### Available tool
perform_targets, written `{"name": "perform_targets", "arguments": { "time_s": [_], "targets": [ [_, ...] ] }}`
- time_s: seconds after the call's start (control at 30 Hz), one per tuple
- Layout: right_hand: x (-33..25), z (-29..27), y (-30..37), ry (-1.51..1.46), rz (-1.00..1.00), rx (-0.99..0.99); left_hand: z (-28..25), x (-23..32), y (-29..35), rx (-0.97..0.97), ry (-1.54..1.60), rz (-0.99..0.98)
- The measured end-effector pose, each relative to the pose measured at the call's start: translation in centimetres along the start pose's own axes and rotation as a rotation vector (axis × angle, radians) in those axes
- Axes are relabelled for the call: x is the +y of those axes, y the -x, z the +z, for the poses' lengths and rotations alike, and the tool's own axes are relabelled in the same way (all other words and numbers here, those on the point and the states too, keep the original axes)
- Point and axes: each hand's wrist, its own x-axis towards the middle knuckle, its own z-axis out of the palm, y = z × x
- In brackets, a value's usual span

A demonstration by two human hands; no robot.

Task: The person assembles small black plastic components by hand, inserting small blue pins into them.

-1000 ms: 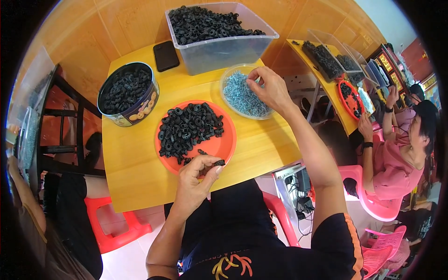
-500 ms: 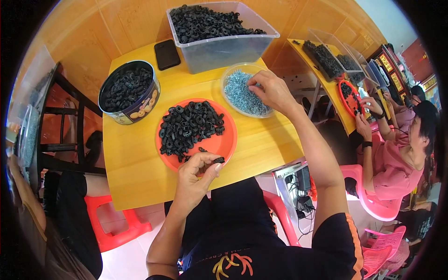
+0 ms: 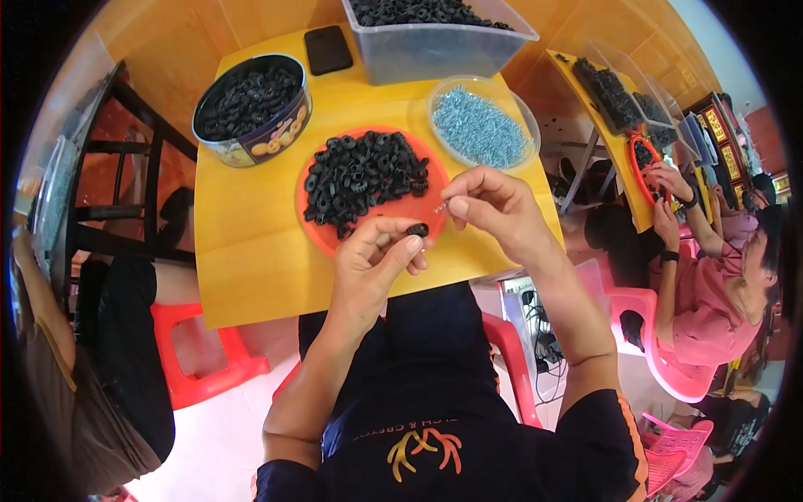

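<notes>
My left hand pinches a small black ring-shaped part between thumb and fingertips, over the near edge of an orange-red plate. On that plate lies a heap of similar black parts. Just to the right, my right hand is closed on a small silvery metal piece, held near the black part but apart from it. Its exact shape is too small to make out. Beyond my right hand stands a round clear tub of tiny bluish-silver pieces.
A round tin full of black parts stands at the table's left. Behind are a dark phone and a large clear bin of black parts. A person in pink works at another table on the right.
My right hand has come from the tub toward my left hand, bringing a small silvery piece. My left hand still pinches the black part. The view has shifted, so the table sits higher.
</notes>
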Motion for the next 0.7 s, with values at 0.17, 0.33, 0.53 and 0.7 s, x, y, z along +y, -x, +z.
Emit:
{"name": "perform_targets", "arguments": {
  "time_s": [0.17,0.33,0.53,0.7],
  "targets": [
    [0.2,1.7,1.4,0.011,0.027,-0.112,-0.7,-0.3,1.2,-0.055,0.022,0.010],
    [1.2,2.0,2.2,0.056,0.000,-0.129,-1.0,0.0,2.3,-0.064,0.021,-0.029],
    [1.1,2.3,3.2,0.246,-0.014,-0.162,-1.7,0.1,4.0,-0.076,-0.020,-0.101],
    [1.1,3.1,3.9,0.168,0.215,-0.253,-2.4,-0.1,5.3,-0.107,-0.043,-0.164]
  ]
}}
